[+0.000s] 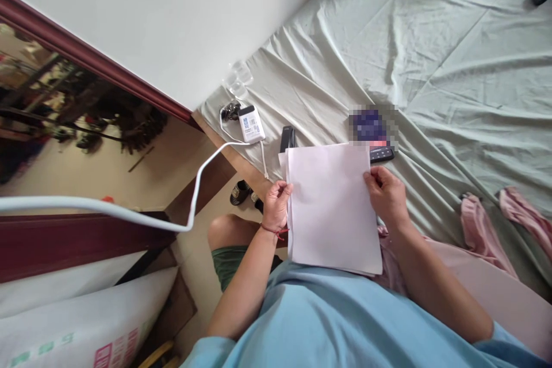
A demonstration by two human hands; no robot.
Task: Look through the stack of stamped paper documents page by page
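A stack of white paper sheets (332, 207) is held up in front of my blue shirt, its top page blank. My left hand (276, 204), with a red string at the wrist, pinches the left edge of the stack. On the opposite side, my right hand (387, 194) grips the right edge between thumb and fingers. The sheets at the left edge are slightly out of line. Just beyond the paper's top left corner lies a black stapler-like object (287, 138), partly covered. A dark keypad device (382, 153) sticks out past the top right corner.
A white box-shaped device (252, 125) with a white cable (198, 178) sits at the bed's corner, near keys (230, 110) and a clear plastic tray (238, 77). Pale green sheet (431, 69) covers the bed. Pink cloth (478, 224) lies at right. White sacks (86, 316) stand lower left.
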